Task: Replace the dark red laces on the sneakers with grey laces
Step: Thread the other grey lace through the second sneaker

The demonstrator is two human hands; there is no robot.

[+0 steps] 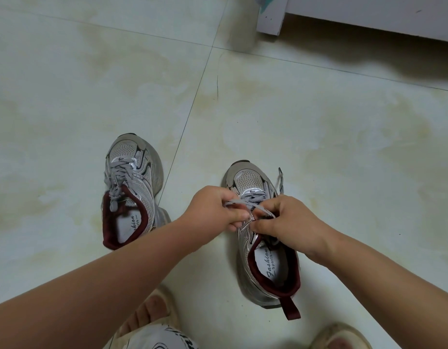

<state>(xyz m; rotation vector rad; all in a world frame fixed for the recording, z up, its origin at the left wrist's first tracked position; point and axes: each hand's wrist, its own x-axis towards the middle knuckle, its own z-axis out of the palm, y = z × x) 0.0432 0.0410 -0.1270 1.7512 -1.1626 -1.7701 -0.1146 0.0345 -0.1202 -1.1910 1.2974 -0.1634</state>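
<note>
While both hands work at the right sneaker [263, 238], the left hand [215, 212] has its fingers curled round one grey lace [239, 200] and the right hand [286, 217] pinches the other strand near the upper eyelets. That shoe stands on the tiled floor [92, 84], near the person; the left sneaker [132, 187], further off, already carries grey laces (no dark red lace is in view). Flat woven lace like this is probably light, limp and a little slick, so it is best held close to the stiff tip or right beside the eyelet, where it cannot flop.
</note>
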